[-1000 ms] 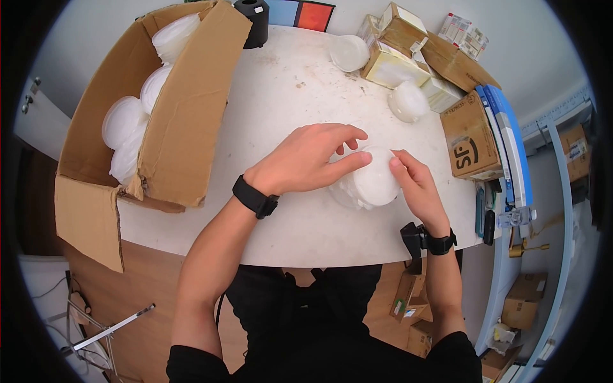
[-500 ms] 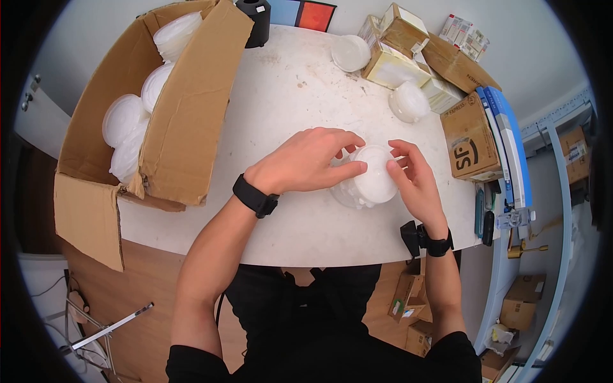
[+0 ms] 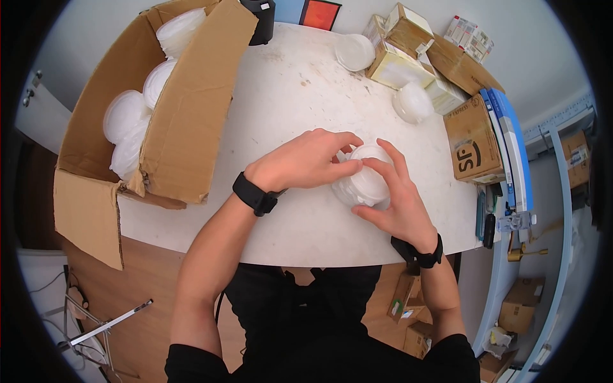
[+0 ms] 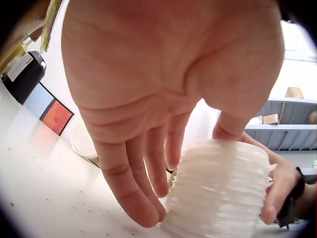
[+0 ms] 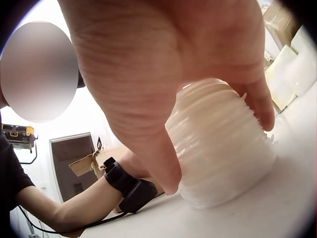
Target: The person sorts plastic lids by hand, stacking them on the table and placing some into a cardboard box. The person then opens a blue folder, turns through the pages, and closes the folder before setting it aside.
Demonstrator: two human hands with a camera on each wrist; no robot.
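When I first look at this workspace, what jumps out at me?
Probably the two bare hands, left and right, closed around a stack of white, round pieces on the table. Next comes the large open cardboard box on the left, with more white stacks inside. The brightest color spots are the orange-red panel at the back and the blue binder on the right.

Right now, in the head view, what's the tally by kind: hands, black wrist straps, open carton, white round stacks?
Hands: 2
Black wrist straps: 2
Open carton: 1
White round stacks: 7 visible
Total: 12
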